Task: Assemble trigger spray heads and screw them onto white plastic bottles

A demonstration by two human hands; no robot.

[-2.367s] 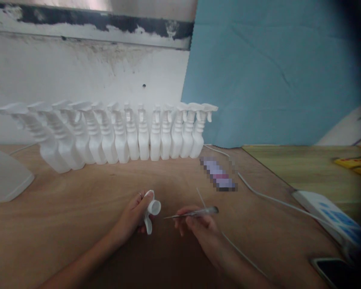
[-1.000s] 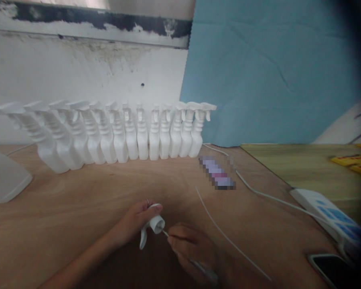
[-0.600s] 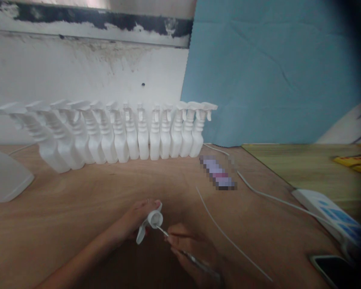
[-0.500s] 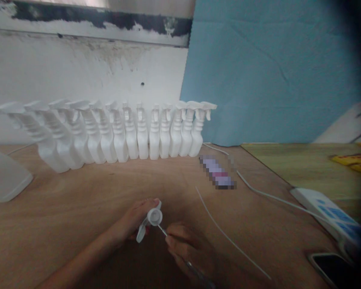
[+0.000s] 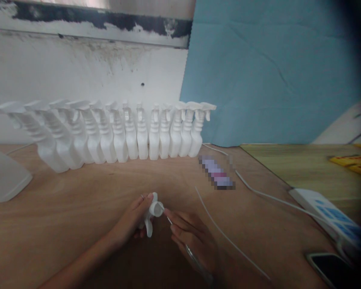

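Note:
Closed around a white trigger spray head, my left hand keeps the round collar turned toward my right side. My right hand grips a slim shiny metal tool whose back end shows below the fingers. The tool's front reaches the collar's opening; whether its tip is inside, I cannot tell. On the table to the right lies a thin, pale, curved tube, apart from both hands.
Several white spray bottles stand in a row along the wall. A translucent container is at the left edge. To the right are a pixelated purple item, a white cable, a white-and-blue box and a dark-screened phone.
My left hand has tilted the spray head, so its collar now faces right. My right hand has risen slightly, bringing its fingers closer to the collar.

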